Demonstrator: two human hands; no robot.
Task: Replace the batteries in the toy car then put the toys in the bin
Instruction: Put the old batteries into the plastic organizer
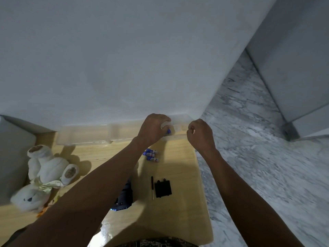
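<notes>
My left hand point(154, 129) is curled around a blue battery point(168, 131) and some pale wrapping near the clear plastic bin point(85, 138) at the table's back edge. Beside it, my right hand point(200, 134) is a loose fist with nothing visible in it. Three blue-and-white batteries point(151, 155) lie on the wooden table point(178, 166). The dark toy car point(124, 195) lies mostly hidden under my left forearm. Its black battery cover point(162, 188) and a small screwdriver point(152, 187) lie to the right of it.
A white stuffed bear point(42, 175) lies on the table's left side. A white wall rises just behind the bin. The table's right edge drops to a marble floor point(258, 148). A grey box point(12, 154) stands at the far left.
</notes>
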